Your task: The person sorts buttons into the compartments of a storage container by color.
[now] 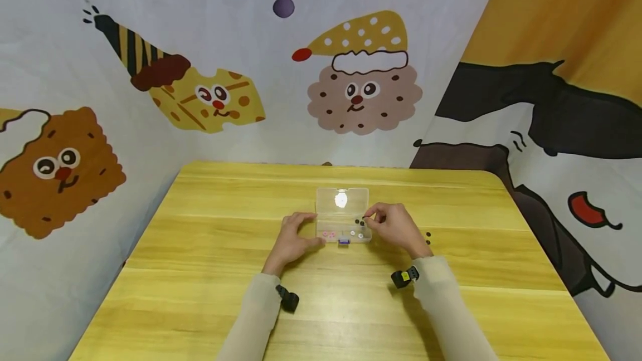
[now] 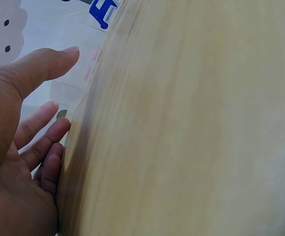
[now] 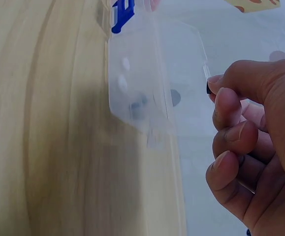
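A clear plastic box point(image 1: 343, 229) lies on the table with its lid point(image 1: 328, 199) raised at the back and a blue latch point(image 1: 343, 242) at the front. Pink pieces point(image 1: 329, 234) lie in its front left, white round pieces point(image 1: 356, 234) front right, and black pieces point(image 1: 359, 222) behind the white ones. My left hand point(image 1: 293, 241) holds the box's left end, thumb at the front corner, fingertips farther back. Above the right part of the box, my right hand point(image 1: 396, 226) pinches a small black disc point(image 3: 209, 88) between thumb and index finger.
Two small black discs point(image 1: 428, 238) lie on the wooden table point(image 1: 200, 272), right of my right hand. A cloth with cartoon figures point(image 1: 225, 27) hangs behind the table. Each wrist wears a small black camera point(image 1: 288, 298).
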The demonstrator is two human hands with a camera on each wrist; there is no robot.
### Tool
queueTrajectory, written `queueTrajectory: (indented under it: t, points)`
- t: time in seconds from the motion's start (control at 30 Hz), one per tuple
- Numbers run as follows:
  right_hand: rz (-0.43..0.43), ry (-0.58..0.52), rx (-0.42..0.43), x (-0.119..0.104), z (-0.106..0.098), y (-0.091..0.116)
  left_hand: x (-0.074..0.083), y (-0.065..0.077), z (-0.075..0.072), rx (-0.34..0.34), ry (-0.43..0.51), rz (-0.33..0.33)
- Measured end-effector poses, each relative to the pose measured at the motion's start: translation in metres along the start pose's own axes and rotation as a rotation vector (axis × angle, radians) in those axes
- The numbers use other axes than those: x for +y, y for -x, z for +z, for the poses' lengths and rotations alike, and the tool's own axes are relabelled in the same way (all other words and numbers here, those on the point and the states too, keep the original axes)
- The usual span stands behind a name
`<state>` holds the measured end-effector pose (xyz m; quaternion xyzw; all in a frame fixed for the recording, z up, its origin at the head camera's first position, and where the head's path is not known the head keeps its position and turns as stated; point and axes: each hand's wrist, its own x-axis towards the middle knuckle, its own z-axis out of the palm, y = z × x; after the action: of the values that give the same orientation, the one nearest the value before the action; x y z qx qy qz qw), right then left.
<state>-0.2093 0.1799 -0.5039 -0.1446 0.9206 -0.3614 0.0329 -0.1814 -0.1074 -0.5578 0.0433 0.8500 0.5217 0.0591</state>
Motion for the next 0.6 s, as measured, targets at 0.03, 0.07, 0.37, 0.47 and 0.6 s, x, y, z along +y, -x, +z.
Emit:
queueTrajectory:
  t: [0.03, 0.07, 0.37, 0.47, 0.6]
  points:
    - [0.0, -0.005, -0.008, -0.001, 0.001, -0.001, 0.0, 0.0, 0.0, 0.0, -0.002, -0.002]
    - [0.0, -0.011, -0.015, -0.003, 0.003, -0.003, -0.001, 0.001, 0.0, 0.001, -0.004, -0.004]
    - [-0.02, -0.012, -0.023, -0.009, 0.012, -0.013, -0.002, 0.001, 0.001, 0.005, 0.007, -0.002]
    - [-0.036, -0.007, -0.022, -0.01, 0.013, -0.015, -0.002, 0.001, 0.002, 0.005, 0.01, 0.001]
    - [-0.047, 0.0, -0.02, -0.01, 0.012, -0.016, -0.002, 0.001, 0.003, 0.007, 0.012, 0.007]
